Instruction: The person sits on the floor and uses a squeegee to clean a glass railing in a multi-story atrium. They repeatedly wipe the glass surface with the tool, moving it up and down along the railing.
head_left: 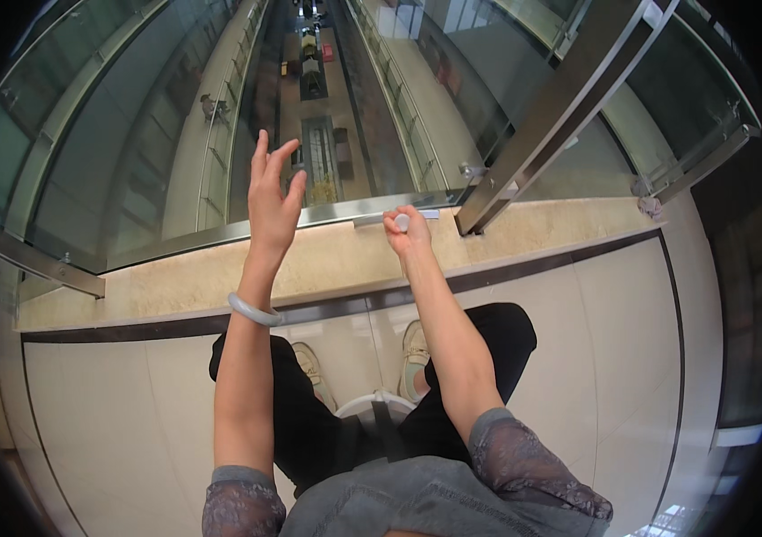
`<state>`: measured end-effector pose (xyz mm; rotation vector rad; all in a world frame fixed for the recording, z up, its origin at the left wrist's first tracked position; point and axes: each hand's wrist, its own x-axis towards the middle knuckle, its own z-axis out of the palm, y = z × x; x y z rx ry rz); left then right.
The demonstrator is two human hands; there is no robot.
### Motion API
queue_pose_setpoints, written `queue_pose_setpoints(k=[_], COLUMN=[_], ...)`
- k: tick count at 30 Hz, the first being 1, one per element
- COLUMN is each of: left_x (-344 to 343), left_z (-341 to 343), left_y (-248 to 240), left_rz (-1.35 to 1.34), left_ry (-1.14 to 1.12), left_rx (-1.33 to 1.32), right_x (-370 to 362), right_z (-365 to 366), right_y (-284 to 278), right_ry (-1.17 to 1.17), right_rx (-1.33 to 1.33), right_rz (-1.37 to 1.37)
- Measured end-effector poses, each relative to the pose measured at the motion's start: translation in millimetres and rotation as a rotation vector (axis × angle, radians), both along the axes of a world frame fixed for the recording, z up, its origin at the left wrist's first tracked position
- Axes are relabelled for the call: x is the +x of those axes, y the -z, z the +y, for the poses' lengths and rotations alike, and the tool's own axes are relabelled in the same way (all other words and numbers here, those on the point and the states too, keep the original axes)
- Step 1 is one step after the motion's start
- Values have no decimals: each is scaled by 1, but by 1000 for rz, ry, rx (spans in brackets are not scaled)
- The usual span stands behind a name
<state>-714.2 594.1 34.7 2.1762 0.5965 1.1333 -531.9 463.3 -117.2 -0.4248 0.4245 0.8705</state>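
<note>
My right hand [417, 240] is closed round the handle of a squeegee [370, 219], whose round white handle end points up toward me. The squeegee's straight bar shows on both sides of my fist, low by the foot of the glass panel [166, 170]. To the left, my left hand [272, 201] is raised with its fingers apart and nothing in it, in front of the same glass. Whether its fingertips touch the pane I cannot tell. A pale bangle [254, 311] circles my left wrist.
A beige stone ledge [175, 279] runs under the glass. A metal post [569, 107] rises at the right, and a shorter one [76, 285] stands at the left. Between my knees shows a white rounded rim [372, 401]. Beyond the glass lie lower floors with railings.
</note>
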Motion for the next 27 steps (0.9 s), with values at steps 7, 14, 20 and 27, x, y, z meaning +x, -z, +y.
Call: queue_pose_setpoints(k=[7,14,20,27], left_x=[-15,-12,-13,-22], left_z=[5,6,9,23], left_y=[-13,-14,-15,-17], left_rz=[-60,-85,-173,-312], left_ry=[3,11,-33,65], left_rx=[-97,-121,-86,-299], right_x=[-69,-31,-94,-183], right_z=[-5,25,29,24], right_y=[-174,-67,-83,-108], right_ry=[-103,-134,-53,21], right_rx=[244,189,-134,-900], right_rz=[-55,-77,-516,-1656])
